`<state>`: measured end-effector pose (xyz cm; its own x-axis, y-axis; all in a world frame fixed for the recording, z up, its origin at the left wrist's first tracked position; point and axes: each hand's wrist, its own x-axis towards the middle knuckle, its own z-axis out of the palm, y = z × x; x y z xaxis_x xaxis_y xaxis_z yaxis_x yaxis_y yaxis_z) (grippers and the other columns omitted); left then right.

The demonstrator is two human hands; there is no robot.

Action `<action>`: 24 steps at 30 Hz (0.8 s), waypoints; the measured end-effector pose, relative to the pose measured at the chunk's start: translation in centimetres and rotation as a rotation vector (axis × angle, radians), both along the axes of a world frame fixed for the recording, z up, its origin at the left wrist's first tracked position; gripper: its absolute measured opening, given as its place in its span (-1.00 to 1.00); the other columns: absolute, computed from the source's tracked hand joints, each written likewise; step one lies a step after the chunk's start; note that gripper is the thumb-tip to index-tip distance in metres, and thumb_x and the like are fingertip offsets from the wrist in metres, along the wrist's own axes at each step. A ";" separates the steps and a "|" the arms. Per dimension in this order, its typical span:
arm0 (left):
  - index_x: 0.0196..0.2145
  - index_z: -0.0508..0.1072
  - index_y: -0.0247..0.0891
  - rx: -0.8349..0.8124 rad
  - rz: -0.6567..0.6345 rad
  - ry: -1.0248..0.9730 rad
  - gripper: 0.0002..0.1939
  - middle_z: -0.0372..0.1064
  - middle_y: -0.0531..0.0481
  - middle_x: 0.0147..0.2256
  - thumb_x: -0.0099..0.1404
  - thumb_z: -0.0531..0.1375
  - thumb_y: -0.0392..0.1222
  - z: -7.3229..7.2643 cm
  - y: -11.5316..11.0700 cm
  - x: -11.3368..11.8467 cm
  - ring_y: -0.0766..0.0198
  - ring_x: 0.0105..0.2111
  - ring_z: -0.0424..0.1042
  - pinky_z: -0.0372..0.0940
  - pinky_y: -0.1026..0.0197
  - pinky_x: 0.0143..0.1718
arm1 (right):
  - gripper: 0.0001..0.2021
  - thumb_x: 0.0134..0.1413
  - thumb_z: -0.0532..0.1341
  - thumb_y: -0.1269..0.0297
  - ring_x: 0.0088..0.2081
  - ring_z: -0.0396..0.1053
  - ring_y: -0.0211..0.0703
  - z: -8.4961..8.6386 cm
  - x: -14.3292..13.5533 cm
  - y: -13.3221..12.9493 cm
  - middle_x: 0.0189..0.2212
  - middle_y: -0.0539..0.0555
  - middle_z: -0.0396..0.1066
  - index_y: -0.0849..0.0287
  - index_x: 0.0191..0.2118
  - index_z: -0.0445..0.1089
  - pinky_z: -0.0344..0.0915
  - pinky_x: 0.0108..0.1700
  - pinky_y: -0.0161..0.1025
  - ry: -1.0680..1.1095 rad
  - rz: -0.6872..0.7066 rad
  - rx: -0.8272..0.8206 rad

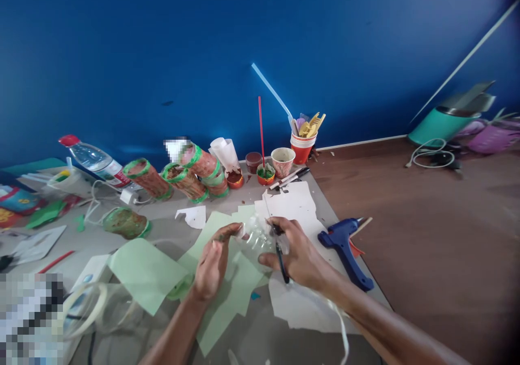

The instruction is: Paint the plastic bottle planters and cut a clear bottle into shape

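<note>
My left hand (212, 262) is closed on the left edge of a clear, ridged plastic piece (257, 240) that looks like part of a bottle. On its other side, my right hand (304, 254) grips scissors (281, 259) with black handles, their blades partly hidden by the fingers and the plastic. The right thumb lies close to the plastic; whether it presses on it I cannot tell. Beneath both hands are pale green paper sheets (221, 313) and white cut paper (294, 200).
A blue glue gun (345, 251) lies by the table's right edge. Behind the hands stand several brown-and-green painted tubes (148, 178), small paint cups (266, 175) and a cup of plastic cutlery (303, 148). A water bottle (97, 162) leans at the left, near a tape roll (83, 311).
</note>
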<state>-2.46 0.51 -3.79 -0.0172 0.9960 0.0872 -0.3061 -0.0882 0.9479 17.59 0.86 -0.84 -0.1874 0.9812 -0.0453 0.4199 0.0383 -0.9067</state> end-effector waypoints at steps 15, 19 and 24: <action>-0.36 0.48 -0.26 -0.072 0.084 0.359 -0.70 0.43 -0.02 -0.39 0.02 0.35 -0.03 0.4 0.0 0.7 0.24 -0.39 0.37 0.25 0.24 -0.34 | -0.41 -0.19 0.39 0.19 -0.05 0.22 0.21 -0.6 -0.5 -0.4 -0.10 0.27 0.38 0.24 0.03 0.32 0.18 -0.06 0.07 -0.283 0.123 0.336; -0.34 0.49 -0.23 -0.082 0.081 0.244 -0.77 0.40 0.01 -0.41 0.09 0.32 -0.04 0.3 0.1 0.1 0.26 -0.36 0.35 0.22 0.25 -0.28 | -0.53 -0.04 0.30 0.09 -0.12 0.27 0.12 0.2 0.5 0.1 -0.19 0.26 0.41 0.27 -0.04 0.36 0.19 -0.09 0.01 -0.100 0.161 0.325; -0.42 0.50 -0.23 -0.092 0.142 0.207 -0.80 0.39 0.03 -0.47 0.05 0.32 -0.06 1.5 0.2 0.2 0.26 -0.39 0.34 0.21 0.25 -0.30 | -0.47 -0.05 0.25 -0.15 -0.45 0.24 -0.23 1.9 1.8 0.4 -0.50 0.01 0.30 0.27 -0.18 0.41 0.15 -0.40 -0.30 0.248 0.376 -0.130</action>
<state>-2.30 0.66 -2.31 -0.1490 0.9888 0.0123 -0.0952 -0.0268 0.9951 19.42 1.26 1.07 -0.5500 0.8321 -0.0721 0.1683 0.0258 -0.9854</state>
